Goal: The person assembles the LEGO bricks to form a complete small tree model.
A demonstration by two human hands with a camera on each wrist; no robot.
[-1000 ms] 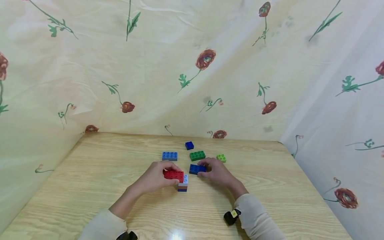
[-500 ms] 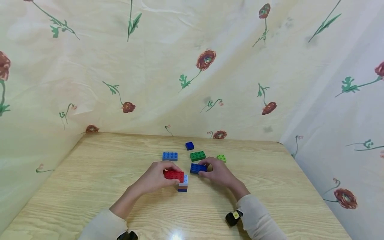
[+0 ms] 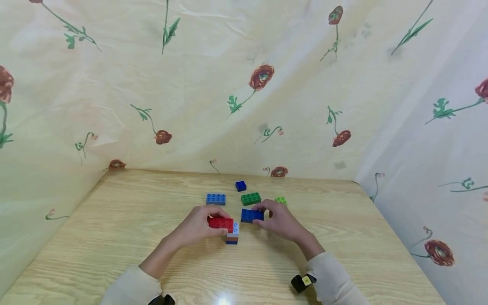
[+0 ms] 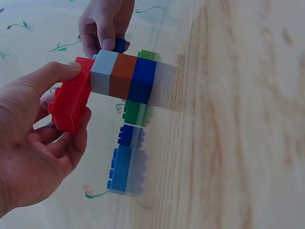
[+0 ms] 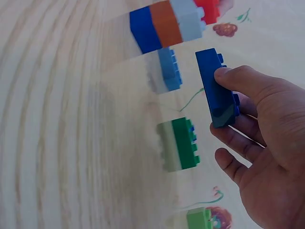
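Note:
My left hand [image 3: 203,224] pinches a red toy brick [image 3: 221,224] between thumb and fingers. The brick's end lies at the top of a small stack, where a pale blue-white brick [image 4: 104,71] sits above an orange-brown brick [image 4: 123,75] and a dark blue brick [image 4: 143,80]. Whether the red brick is pressed onto the studs I cannot tell. To the right of the stack, my right hand [image 3: 278,220] holds a long dark blue brick [image 5: 215,88], thumb on one side and fingers on the other. In the right wrist view that brick appears raised off the table.
Behind the hands, a lighter blue brick [image 3: 216,199], a green brick [image 3: 250,198], a small dark blue brick [image 3: 240,186] and a lime green brick [image 3: 281,201] lie on the wooden table [image 3: 133,203]. A flower-patterned cloth [image 3: 213,84] hangs along the back and sides.
My right wrist and forearm have shifted a little to the right, and the held dark blue brick has moved slightly right. The left hand and red brick stay nearly still.

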